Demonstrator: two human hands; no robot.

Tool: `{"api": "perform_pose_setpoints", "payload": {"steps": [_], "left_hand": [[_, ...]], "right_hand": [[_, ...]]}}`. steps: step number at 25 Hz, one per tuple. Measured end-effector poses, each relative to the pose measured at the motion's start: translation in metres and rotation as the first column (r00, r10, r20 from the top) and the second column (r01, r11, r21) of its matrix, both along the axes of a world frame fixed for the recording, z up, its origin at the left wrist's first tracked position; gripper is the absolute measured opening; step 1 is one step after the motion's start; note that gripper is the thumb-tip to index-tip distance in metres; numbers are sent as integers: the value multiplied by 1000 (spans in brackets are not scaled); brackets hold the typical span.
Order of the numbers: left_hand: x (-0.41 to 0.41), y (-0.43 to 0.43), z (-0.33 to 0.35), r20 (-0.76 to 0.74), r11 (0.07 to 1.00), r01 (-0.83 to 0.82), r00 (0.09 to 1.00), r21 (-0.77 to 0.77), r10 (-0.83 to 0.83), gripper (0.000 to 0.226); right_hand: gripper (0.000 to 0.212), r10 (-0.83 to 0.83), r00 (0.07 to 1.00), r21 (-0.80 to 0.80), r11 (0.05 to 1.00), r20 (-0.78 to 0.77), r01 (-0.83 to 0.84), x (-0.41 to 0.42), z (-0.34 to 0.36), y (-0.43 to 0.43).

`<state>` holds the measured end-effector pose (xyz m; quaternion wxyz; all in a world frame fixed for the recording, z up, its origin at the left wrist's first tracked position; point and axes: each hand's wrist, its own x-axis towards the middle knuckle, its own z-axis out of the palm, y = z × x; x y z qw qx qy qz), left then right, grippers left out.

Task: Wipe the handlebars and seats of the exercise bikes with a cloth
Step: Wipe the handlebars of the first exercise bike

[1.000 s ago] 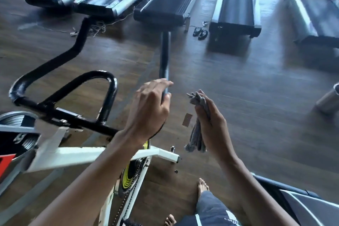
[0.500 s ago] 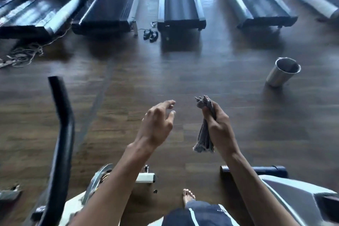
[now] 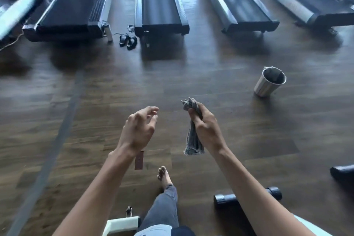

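My right hand (image 3: 206, 128) grips a bunched grey cloth (image 3: 192, 140); its top sticks out above my fingers and its tail hangs below my palm. My left hand (image 3: 138, 130) hovers beside it in the air, fingers loosely curled, holding nothing. Of the exercise bikes only scraps show: a white frame foot (image 3: 122, 225) at the bottom edge and a black base bar (image 3: 224, 200) at the lower right, partly behind my right forearm. No handlebar or seat is in view.
Several treadmills (image 3: 160, 5) line the far side of the dark wooden floor (image 3: 95, 111). A steel bucket (image 3: 269, 82) stands to the right. Black sandals (image 3: 128, 41) lie near the treadmills. My bare foot (image 3: 164, 177) is below my hands.
My left hand let go of the bike's black handlebar and now hangs free. The view swung right, so the bike slid out of sight on the left. The cloth stays in my right hand.
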<state>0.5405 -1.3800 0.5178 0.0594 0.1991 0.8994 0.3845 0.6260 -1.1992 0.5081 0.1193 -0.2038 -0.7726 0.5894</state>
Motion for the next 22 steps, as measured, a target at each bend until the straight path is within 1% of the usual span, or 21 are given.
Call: {"api": "perform_pose_setpoints", "payload": {"steps": [3,7,10,12,15,17,20,22], "left_hand": [[-68,0,-3,3,998,-52,999,27,52,25],[-156,-26,4,19,978,-198,980,66,197,26],[-211,-67,14,13,928,-365,931,80,365,26],[-232,-102,20,9,869,-490,871,69,490,26],[-251,-169,19,-23,713,-699,713,64,701,25],[-251,-211,18,-48,584,-809,582,71,812,24],[-242,-265,12,-41,327,-940,324,98,945,23],[-230,-288,11,-24,131,-982,129,140,991,26]], "right_hand": [[19,57,998,2,998,16,-57,-79,4,2],[18,183,983,-30,983,14,-182,-190,13,-20],[21,340,940,-27,940,-6,-340,-273,21,-60],[25,469,883,-2,883,-21,-470,-319,25,-97],[22,666,745,-16,745,-30,-667,-381,26,-167],[22,783,621,-13,621,-29,-783,-413,26,-217],[22,929,369,5,369,-25,-929,-453,19,-294],[27,985,168,1,168,-48,-986,-471,18,-341]]}}
